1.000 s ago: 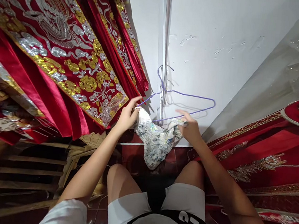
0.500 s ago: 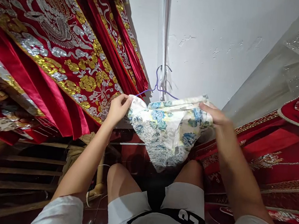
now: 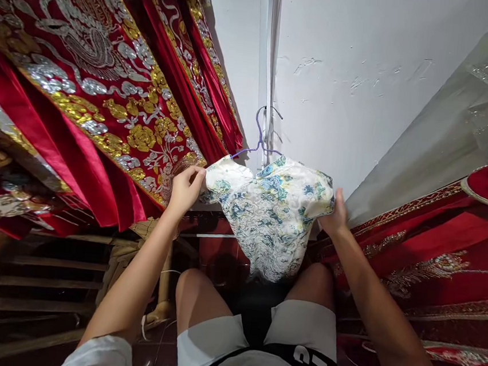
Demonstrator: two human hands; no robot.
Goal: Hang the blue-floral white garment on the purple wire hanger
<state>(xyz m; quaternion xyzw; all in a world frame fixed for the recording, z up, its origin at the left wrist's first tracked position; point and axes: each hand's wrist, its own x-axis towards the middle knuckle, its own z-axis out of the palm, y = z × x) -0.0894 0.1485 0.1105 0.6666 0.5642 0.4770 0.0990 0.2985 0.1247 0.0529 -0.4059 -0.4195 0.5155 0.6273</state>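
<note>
A small white garment with blue and yellow flowers (image 3: 269, 214) hangs on a purple wire hanger (image 3: 258, 132), whose hook sits on a white pipe on the wall. My left hand (image 3: 185, 188) pinches the garment's left shoulder. My right hand (image 3: 334, 216) grips its right shoulder edge, with the fingers tucked behind the cloth. The garment's lower part drapes down above my knees.
Red robes with gold and silver embroidery (image 3: 84, 87) hang close on the left. More red embroidered cloth (image 3: 436, 253) lies on the right, under a grey sheet (image 3: 457, 117). A white wall (image 3: 349, 72) is ahead. Wooden slats (image 3: 32, 277) stand at lower left.
The garment was bunched below the bare hanger. I lifted it, spread it over the hanger, and it now hangs on it, with both hands at its shoulders.
</note>
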